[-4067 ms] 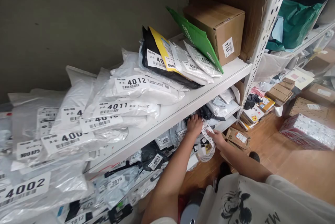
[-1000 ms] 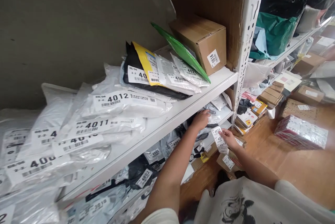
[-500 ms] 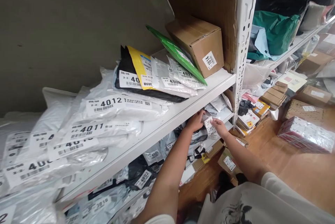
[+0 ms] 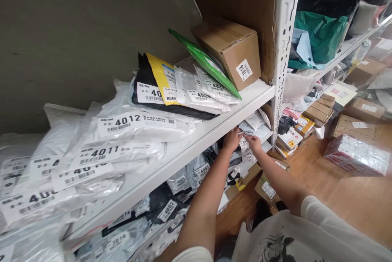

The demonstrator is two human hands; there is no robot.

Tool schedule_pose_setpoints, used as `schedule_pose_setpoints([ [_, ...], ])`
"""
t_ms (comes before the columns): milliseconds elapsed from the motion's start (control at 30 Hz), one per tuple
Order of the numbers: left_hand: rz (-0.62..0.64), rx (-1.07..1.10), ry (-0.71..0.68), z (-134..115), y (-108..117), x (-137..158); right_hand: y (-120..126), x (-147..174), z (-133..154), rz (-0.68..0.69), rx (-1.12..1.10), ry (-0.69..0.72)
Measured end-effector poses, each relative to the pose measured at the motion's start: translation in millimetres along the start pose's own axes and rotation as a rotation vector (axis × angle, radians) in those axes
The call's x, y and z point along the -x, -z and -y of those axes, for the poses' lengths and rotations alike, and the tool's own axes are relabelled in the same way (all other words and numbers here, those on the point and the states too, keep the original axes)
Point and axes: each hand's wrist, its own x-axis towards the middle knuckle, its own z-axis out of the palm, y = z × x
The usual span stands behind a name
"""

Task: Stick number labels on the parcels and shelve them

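Observation:
A strip of white number labels (image 4: 247, 152) hangs down between my two hands, beside the lower shelf. My left hand (image 4: 232, 139) is closed at the strip's upper left, its fingertips partly hidden. On the other side my right hand (image 4: 254, 143) pinches the strip's top edge. Grey and white plastic parcel bags (image 4: 254, 121) lie on the lower shelf just beyond the fingers. Dark and grey bags with number labels, one reading 4007 (image 4: 202, 171), lie to the left of my left forearm.
White labelled bags (image 4: 119, 125), a green mailer (image 4: 203, 62) and a cardboard box (image 4: 228, 52) sit on the upper shelf, whose front edge (image 4: 183, 164) overhangs my hands. A perforated white post (image 4: 283, 49) stands to the right. Boxes (image 4: 357, 156) lie on the wooden floor.
My right hand has moved slightly left and up, closer to my left hand. The label strip hangs a little lower, and different numbers show on it.

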Motion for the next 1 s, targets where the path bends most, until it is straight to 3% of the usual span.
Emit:
schedule_pose_setpoints([
  [300,-0.052,-0.102,0.057,-7,-10,-1,4,6,-4,-0.056,-0.053,-0.045],
  [467,-0.066,-0.108,0.079,-6,-16,0,11,27,-7,0.041,-0.133,-0.108],
  [733,-0.145,-0.072,0.160,-6,-11,1,71,85,-23,-0.037,-0.150,-0.168],
  [800,-0.131,-0.043,0.009,-4,-8,1,84,93,-25,-0.026,-0.158,-0.159],
  [900,0.039,0.063,-0.298,1,-6,-1,93,88,-18,0.011,-0.178,-0.114],
  [1000,0.134,0.169,-0.291,8,-7,-7,89,68,-1,0.088,-0.201,-0.043],
])
